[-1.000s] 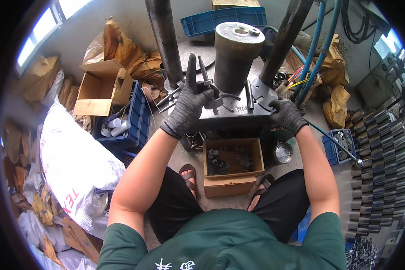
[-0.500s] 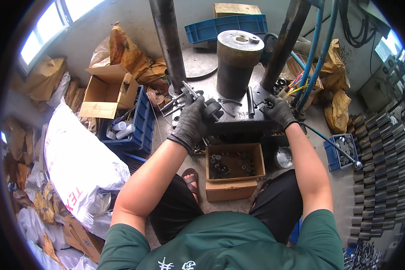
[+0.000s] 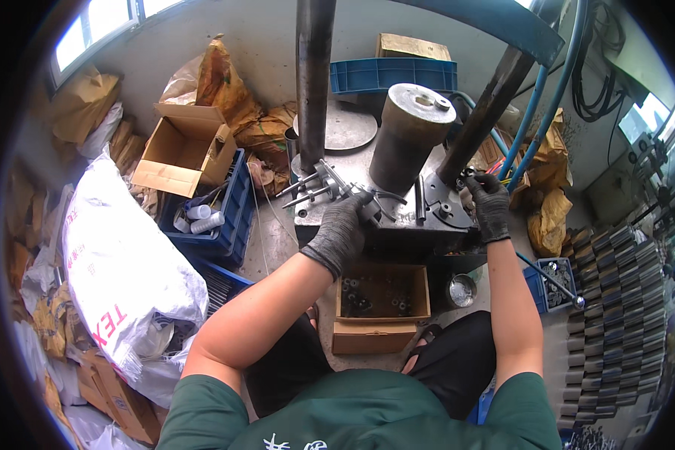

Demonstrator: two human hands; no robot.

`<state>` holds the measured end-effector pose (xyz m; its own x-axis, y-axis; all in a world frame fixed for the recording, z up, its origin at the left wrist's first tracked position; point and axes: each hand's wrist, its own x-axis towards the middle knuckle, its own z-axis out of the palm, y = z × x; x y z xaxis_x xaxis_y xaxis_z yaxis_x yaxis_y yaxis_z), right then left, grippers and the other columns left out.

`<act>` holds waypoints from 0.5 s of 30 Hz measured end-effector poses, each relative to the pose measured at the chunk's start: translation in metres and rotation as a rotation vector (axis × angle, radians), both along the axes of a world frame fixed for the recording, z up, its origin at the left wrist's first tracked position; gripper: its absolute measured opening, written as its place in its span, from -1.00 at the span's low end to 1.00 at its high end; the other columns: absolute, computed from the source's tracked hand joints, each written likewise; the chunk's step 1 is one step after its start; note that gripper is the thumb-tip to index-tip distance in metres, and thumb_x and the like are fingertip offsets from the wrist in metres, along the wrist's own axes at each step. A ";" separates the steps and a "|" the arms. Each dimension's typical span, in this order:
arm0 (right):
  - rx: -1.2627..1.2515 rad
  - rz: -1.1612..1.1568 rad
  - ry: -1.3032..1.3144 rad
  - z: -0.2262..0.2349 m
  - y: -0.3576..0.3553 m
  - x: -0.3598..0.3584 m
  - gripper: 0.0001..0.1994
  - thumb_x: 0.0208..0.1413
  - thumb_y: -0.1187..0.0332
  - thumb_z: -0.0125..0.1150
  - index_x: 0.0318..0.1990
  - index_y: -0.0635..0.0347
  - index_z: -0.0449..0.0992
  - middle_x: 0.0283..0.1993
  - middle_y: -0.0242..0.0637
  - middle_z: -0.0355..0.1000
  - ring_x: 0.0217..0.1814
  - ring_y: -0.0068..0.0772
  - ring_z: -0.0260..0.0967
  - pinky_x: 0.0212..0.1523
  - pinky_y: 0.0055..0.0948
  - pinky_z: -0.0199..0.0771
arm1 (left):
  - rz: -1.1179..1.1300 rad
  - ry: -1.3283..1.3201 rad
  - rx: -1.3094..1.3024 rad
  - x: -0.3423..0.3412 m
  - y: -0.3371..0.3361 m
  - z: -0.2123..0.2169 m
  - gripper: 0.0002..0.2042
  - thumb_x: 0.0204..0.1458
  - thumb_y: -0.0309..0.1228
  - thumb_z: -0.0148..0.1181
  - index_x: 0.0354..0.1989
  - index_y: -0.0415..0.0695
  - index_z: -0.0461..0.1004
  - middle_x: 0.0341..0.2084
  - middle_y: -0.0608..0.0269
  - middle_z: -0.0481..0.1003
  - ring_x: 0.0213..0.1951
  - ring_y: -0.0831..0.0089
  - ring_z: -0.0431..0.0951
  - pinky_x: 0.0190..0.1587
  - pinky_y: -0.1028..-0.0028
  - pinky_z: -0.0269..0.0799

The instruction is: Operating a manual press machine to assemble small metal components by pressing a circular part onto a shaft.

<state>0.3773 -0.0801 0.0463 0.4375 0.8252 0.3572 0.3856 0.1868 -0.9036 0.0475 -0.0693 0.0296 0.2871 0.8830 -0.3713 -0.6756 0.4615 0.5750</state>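
Observation:
My left hand (image 3: 341, 232), in a dark grey glove, is wrapped round a dark metal part with several long pins (image 3: 321, 187), held over the front left of the machine's steel table (image 3: 352, 159). My right hand (image 3: 491, 208), gloved alike, is at the foot of the right steel post (image 3: 481, 112), by some small dark rings. Its fingers are curled together; what lies in them is too small to tell. Between the hands lie a short dark rod (image 3: 420, 199) and a flat plate with a round stud (image 3: 450, 214). Behind them stands a thick steel cylinder (image 3: 409, 142).
Below the table is an open cardboard box (image 3: 382, 330) with small dark parts, beside a round metal tin (image 3: 461, 291). A blue crate (image 3: 232, 225) and a white sack (image 3: 120, 262) stand left. Right are a lever with a ball end (image 3: 578, 302) and stacked metal tubes (image 3: 615, 322).
My view has shifted. The right hand has moved from the table's front right corner to the small parts beside the right post, uncovering the plate. The left hand still holds the pinned part, now lower.

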 end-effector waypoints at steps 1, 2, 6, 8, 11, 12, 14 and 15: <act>0.040 0.035 -0.048 0.016 0.005 -0.007 -0.83 0.13 0.43 0.43 -0.18 0.29 0.62 -0.27 -0.33 0.62 -0.29 -0.59 0.52 -0.28 -0.54 0.51 | 0.004 -0.014 -0.004 0.001 0.002 -0.002 -0.89 0.18 -0.41 0.22 -0.25 -0.18 0.49 -0.40 0.15 0.53 -0.28 0.22 0.57 -0.12 0.11 0.56; 0.159 0.051 -0.057 0.033 0.012 -0.015 -0.85 0.13 0.44 0.42 -0.18 0.30 0.63 -0.23 -0.32 0.62 -0.24 -0.59 0.53 -0.23 -0.55 0.52 | -0.071 -0.059 -0.027 0.002 0.002 -0.004 -0.92 0.16 -0.44 0.20 -0.29 -0.18 0.46 -0.44 0.16 0.49 -0.29 0.21 0.56 -0.11 0.08 0.54; 0.355 0.043 -0.336 0.098 0.051 -0.046 -0.83 0.10 0.44 0.42 -0.17 0.27 0.65 -0.11 -0.22 0.62 -0.12 -0.43 0.58 -0.04 -0.48 0.55 | -0.232 -0.117 -0.064 0.008 0.002 -0.009 -0.91 0.09 -0.48 0.14 -0.37 -0.16 0.36 -0.51 0.21 0.42 -0.30 0.17 0.53 -0.03 0.03 0.51; 0.347 -0.019 -0.516 0.118 0.071 -0.056 -0.81 0.09 0.42 0.43 -0.15 0.25 0.66 -0.09 -0.19 0.62 -0.11 -0.36 0.59 -0.02 -0.45 0.56 | -0.278 -0.093 -0.017 0.011 -0.001 -0.007 -0.89 0.09 -0.44 0.18 -0.33 -0.20 0.40 -0.44 0.17 0.47 -0.25 0.14 0.57 0.01 0.08 0.54; 0.096 -0.086 -0.598 0.135 0.101 -0.062 -0.76 0.09 0.29 0.41 -0.12 0.18 0.68 -0.04 -0.10 0.59 -0.02 -0.17 0.58 0.10 -0.34 0.53 | -0.338 -0.005 -0.020 0.014 -0.008 0.003 -0.82 0.06 -0.47 0.30 -0.19 -0.21 0.48 -0.42 0.19 0.49 -0.30 0.28 0.55 -0.16 0.29 0.56; 0.023 -0.096 -0.688 0.136 0.109 -0.063 -0.73 0.10 0.23 0.39 -0.11 0.17 0.68 -0.05 -0.08 0.59 0.02 -0.11 0.55 0.14 -0.30 0.51 | -0.333 0.034 -0.006 0.013 -0.011 0.007 -0.82 0.06 -0.47 0.30 -0.19 -0.21 0.48 -0.42 0.19 0.49 -0.30 0.28 0.55 -0.16 0.29 0.56; -0.076 -0.128 -0.774 0.134 0.118 -0.065 -0.64 0.11 0.09 0.34 -0.09 0.16 0.68 -0.10 -0.03 0.60 0.11 -0.02 0.51 0.24 -0.19 0.43 | -0.289 0.008 0.105 0.012 -0.017 0.012 -0.79 0.11 -0.41 0.32 -0.13 -0.17 0.50 -0.39 0.21 0.51 -0.28 0.33 0.56 -0.16 0.32 0.57; -0.028 -0.108 -0.794 0.135 0.119 -0.064 -0.64 0.11 0.09 0.34 -0.09 0.16 0.68 -0.10 -0.03 0.60 0.11 -0.02 0.51 0.24 -0.19 0.43 | -0.286 0.033 0.130 0.010 -0.019 0.014 -0.79 0.11 -0.41 0.32 -0.13 -0.17 0.50 -0.39 0.21 0.51 -0.28 0.33 0.56 -0.16 0.32 0.57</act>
<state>0.3134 0.0391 0.1809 0.1390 0.8063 0.5750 0.9300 0.0932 -0.3556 0.0577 -0.0881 0.0437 0.5203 0.8090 -0.2736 -0.5094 0.5511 0.6609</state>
